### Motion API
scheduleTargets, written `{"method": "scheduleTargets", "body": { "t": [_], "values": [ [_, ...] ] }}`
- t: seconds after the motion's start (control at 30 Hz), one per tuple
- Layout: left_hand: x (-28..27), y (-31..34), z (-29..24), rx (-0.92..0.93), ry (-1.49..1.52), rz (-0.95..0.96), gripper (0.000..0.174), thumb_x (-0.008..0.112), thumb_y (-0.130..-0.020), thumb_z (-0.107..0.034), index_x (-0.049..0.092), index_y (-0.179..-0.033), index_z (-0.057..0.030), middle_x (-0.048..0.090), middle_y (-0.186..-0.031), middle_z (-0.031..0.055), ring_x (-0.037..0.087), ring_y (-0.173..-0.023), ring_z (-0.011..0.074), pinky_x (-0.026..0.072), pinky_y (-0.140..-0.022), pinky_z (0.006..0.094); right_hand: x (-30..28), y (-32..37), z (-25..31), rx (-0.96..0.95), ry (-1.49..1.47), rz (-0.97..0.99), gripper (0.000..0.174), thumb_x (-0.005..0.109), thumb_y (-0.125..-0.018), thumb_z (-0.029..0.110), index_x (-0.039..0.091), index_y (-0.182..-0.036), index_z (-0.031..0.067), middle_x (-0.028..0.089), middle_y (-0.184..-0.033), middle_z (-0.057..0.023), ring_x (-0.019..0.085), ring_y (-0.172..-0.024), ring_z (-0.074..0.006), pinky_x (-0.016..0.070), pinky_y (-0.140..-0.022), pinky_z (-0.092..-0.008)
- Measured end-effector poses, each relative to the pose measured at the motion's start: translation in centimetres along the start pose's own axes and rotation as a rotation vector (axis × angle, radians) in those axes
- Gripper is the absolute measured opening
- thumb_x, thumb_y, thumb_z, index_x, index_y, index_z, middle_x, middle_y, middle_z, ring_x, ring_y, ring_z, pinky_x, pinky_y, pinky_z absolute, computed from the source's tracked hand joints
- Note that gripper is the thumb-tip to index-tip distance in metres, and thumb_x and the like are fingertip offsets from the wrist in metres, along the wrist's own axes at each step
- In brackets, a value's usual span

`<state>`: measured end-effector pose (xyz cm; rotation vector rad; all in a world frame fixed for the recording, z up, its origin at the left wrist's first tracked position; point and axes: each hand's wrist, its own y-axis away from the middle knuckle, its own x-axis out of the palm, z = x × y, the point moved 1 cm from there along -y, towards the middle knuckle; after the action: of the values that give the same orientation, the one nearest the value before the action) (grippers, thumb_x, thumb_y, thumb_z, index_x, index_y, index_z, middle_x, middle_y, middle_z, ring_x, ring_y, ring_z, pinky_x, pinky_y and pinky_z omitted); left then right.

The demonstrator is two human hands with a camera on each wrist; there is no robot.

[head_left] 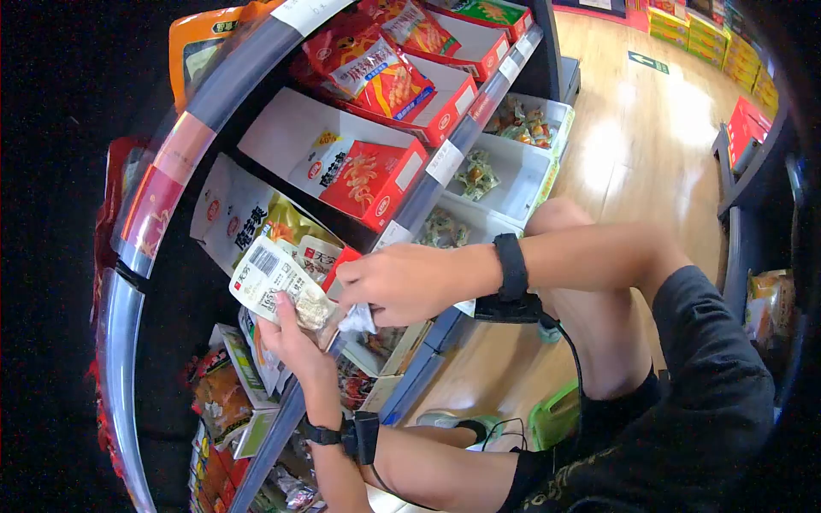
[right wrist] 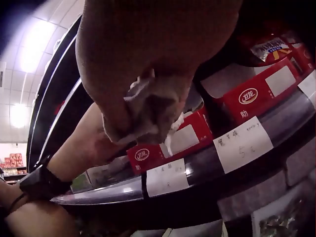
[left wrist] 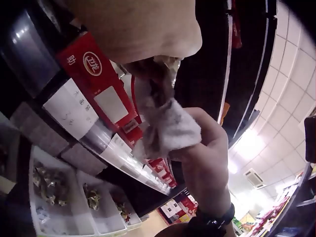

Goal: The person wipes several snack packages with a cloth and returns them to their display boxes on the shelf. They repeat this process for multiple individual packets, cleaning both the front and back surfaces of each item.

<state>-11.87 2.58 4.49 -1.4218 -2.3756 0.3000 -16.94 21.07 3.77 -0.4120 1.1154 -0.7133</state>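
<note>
My left hand [head_left: 299,346] holds a flat snack packet [head_left: 272,280] with a white label and barcode, its thumb lying over the lower edge. Between the fingers of my right hand [head_left: 410,280] is a crumpled white cloth [head_left: 357,320], close beside the packet's lower right side. The left wrist view shows the bunched cloth [left wrist: 173,129] in the right hand, right under the left hand [left wrist: 148,29]. From the right wrist, the cloth [right wrist: 153,111] hides most of the left fingers. Behind the packet, more packets stand in a display box [head_left: 218,205].
Red and white snack boxes [head_left: 376,184] line the shelf, with price tags [head_left: 445,162] along its edge. White bins [head_left: 517,192] of small wrapped sweets sit below on the aisle side. The person's bent knee [head_left: 560,214] is close to the bins. A green basket [head_left: 556,415] is on the floor.
</note>
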Motion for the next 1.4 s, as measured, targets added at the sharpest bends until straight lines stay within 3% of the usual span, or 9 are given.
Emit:
{"method": "scheduleTargets", "body": {
  "t": [0.2,0.3,0.6,0.7,0.87,1.1,1.23,1.37,1.4],
  "values": [
    [0.2,1.1,1.3,0.044,-0.278,0.165,0.029,0.055,-0.097,-0.017,0.052,-0.119,0.0029,0.061,-0.108,0.0062,0.055,-0.09,0.0098,0.0447,-0.079,0.0244,-0.7,-1.2,-0.8,0.077,0.019,-0.38,0.032,0.07,-0.072,0.007,0.056,-0.1,0.0036,0.056,-0.093,-0.0118,0.061,-0.083,-0.0342,0.0509,-0.07,-0.0404],
    [1.6,2.9,1.3,-0.026,-0.137,0.19,0.03,0.054,-0.098,-0.015,0.051,-0.121,0.0031,0.061,-0.108,0.0062,0.054,-0.091,0.0105,0.0439,-0.08,0.0244,-1.0,-1.9,-1.0,0.098,0.015,-0.517,0.031,0.071,-0.072,0.007,0.056,-0.099,0.0035,0.056,-0.091,-0.0129,0.061,-0.083,-0.0348,0.0507,-0.069,-0.0409],
    [0.1,2.1,1.4,-0.02,-0.078,-0.022,0.028,0.047,-0.1,-0.015,0.048,-0.121,0.0032,0.06,-0.113,0.0114,0.06,-0.098,0.0169,0.0492,-0.083,0.0319,1.7,-0.7,1.5,0.15,-0.047,0.067,0.025,0.067,-0.074,0.017,0.059,-0.091,-0.0006,0.062,-0.088,-0.0211,0.064,-0.085,-0.0388,0.0519,-0.073,-0.0485],
    [-0.2,1.9,1.1,-0.062,-0.045,-0.072,0.029,0.048,-0.1,-0.015,0.047,-0.123,0.0024,0.059,-0.115,0.0116,0.059,-0.099,0.0175,0.0495,-0.084,0.0326,1.4,-1.4,-0.7,0.161,0.069,-0.051,0.027,0.064,-0.079,0.016,0.058,-0.102,0.0036,0.061,-0.094,-0.0146,0.063,-0.083,-0.0367,0.0513,-0.072,-0.0456],
    [0.4,2.0,0.1,-0.019,-0.041,-0.056,0.031,0.048,-0.1,-0.02,0.046,-0.125,-0.0016,0.058,-0.116,0.0102,0.06,-0.1,0.0193,0.0508,-0.083,0.0341,0.7,-2.3,-0.8,0.182,-0.358,-0.139,0.026,0.066,-0.08,0.009,0.056,-0.103,0.0008,0.064,-0.087,-0.0211,0.063,-0.083,-0.0388,0.0491,-0.071,-0.0412],
    [0.3,2.3,0.4,0.172,-0.398,0.026,0.048,0.043,-0.102,-0.023,0.032,-0.14,0.0039,0.044,-0.134,0.0176,0.046,-0.121,0.0234,0.0344,-0.105,0.037,1.7,-1.7,1.9,0.194,-0.295,-0.204,0.033,0.065,-0.079,0.008,0.053,-0.108,-0.0012,0.062,-0.092,-0.021,0.062,-0.088,-0.0396,0.0489,-0.073,-0.0435],
    [0.4,3.1,1.2,0.058,-0.274,0.2,0.055,0.036,-0.104,-0.033,0.027,-0.145,0.0027,0.039,-0.141,0.0164,0.041,-0.128,0.0245,0.0293,-0.108,0.0373,1.8,-1.7,2.6,0.147,-0.234,-0.322,0.034,0.064,-0.079,0.006,0.051,-0.11,0.0009,0.06,-0.097,-0.02,0.059,-0.092,-0.0398,0.0483,-0.076,-0.0445],
    [0.3,4.4,0.1,-0.422,0.102,0.201,0.059,0.039,-0.101,-0.042,0.026,-0.145,-0.0037,0.043,-0.137,0.0123,0.042,-0.127,0.0234,0.0317,-0.107,0.0407,2.6,-2.2,1.5,0.001,-0.178,-0.362,0.033,0.063,-0.077,0.002,0.053,-0.109,0.0029,0.058,-0.099,-0.0163,0.059,-0.092,-0.0375,0.0487,-0.078,-0.0423],
    [0.1,4.5,0.5,-0.395,0.125,0.235,0.061,0.04,-0.099,-0.047,0.03,-0.143,-0.0057,0.046,-0.134,0.0114,0.046,-0.124,0.0237,0.037,-0.102,0.0413,2.6,-2.2,1.4,-0.031,-0.115,-0.365,0.033,0.063,-0.076,0.001,0.053,-0.108,0.0035,0.057,-0.099,-0.0152,0.058,-0.093,-0.0365,0.0487,-0.079,-0.0416]
  ]
}}
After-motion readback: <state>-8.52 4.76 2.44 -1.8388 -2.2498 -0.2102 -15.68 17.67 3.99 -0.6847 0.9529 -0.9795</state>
